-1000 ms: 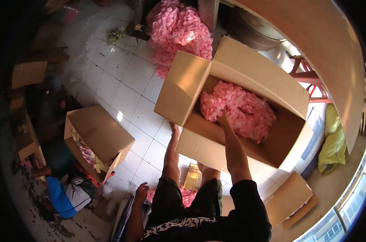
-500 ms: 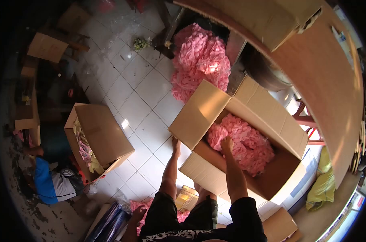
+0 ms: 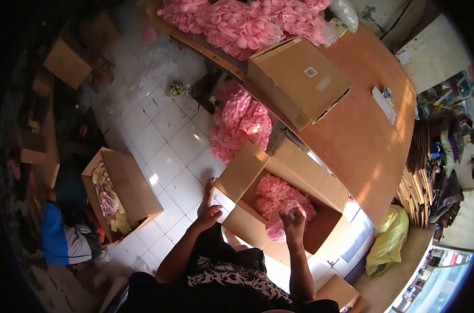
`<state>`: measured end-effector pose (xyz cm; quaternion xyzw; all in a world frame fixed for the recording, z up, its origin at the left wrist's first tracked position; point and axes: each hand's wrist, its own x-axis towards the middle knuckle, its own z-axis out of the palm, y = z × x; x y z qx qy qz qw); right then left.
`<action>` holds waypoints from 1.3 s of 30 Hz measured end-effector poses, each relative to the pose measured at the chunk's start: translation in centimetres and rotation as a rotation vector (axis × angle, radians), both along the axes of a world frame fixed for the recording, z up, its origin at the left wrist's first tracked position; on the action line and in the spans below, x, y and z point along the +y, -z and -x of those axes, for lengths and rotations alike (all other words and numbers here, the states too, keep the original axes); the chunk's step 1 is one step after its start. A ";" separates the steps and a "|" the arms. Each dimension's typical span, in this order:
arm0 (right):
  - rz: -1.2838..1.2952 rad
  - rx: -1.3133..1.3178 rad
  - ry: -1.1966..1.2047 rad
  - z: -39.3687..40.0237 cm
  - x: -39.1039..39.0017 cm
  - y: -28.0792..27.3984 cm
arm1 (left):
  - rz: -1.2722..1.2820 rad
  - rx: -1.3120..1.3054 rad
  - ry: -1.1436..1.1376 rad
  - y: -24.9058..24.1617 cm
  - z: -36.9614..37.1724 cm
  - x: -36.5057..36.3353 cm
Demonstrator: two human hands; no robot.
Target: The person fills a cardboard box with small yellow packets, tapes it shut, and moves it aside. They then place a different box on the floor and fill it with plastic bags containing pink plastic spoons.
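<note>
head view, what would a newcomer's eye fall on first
Probably the large pink heap on the brown tabletop, up top. Next, a second pink heap below the tabletop's edge, and the open carton, with pink pieces inside and the right hand above.

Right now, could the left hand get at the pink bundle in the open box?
Probably yes, with a short reach: the left hand looks empty, and the pink bundle lies under the open top of the box. A side flap sticks out between them, but looks easy to reach over.
</note>
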<state>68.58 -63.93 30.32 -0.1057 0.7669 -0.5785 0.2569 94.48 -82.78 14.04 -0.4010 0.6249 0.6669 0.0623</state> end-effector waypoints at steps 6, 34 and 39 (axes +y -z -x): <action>0.123 -0.286 -0.052 0.7 -14.2 -12.2 | -0.612 -0.321 0.143 -0.6 5.6 -6.5; 0.245 0.079 0.056 32.1 -46.9 -19.5 | 0.344 0.667 -0.479 -35.6 36.0 -53.9; 0.010 1.035 0.081 28.0 -48.8 -21.2 | 0.655 0.775 -0.407 -31.9 37.2 -55.3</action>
